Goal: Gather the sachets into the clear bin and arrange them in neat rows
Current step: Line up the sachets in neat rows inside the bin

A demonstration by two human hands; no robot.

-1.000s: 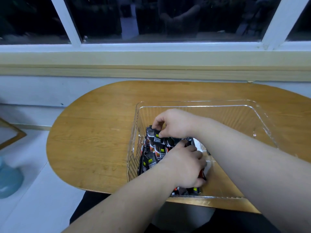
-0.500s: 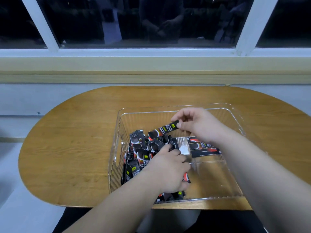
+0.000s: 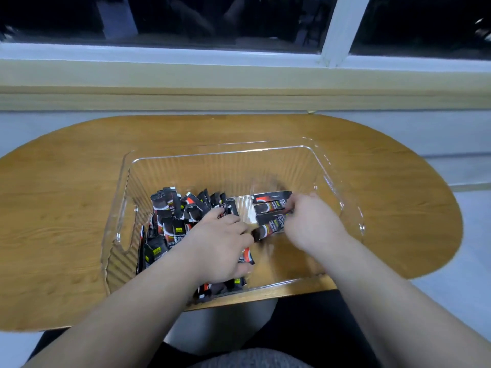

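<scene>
A clear bin [image 3: 220, 155] stands on the wooden table. A loose pile of black and red sachets [image 3: 172, 224] fills its left half. My left hand [image 3: 220, 245] rests on that pile with fingers curled over several sachets. To the right, three sachets lie flat in a short row [image 3: 271, 205]. My right hand [image 3: 313, 221] is low in the bin beside the row and pinches the end of a sachet [image 3: 268, 229] that lies at a slant at the row's near end. The right hand is blurred by motion.
The oval wooden table [image 3: 66, 208] runs under a window sill [image 3: 239, 75] with dark glass behind. The bin's right half shows bare floor [image 3: 287, 264]. My lap is below the table's near edge.
My right hand lifted one sachet out of the pile, carried it rightward and has lowered it to the flat row. The left hand stayed on the pile. The camera view shifted left.
</scene>
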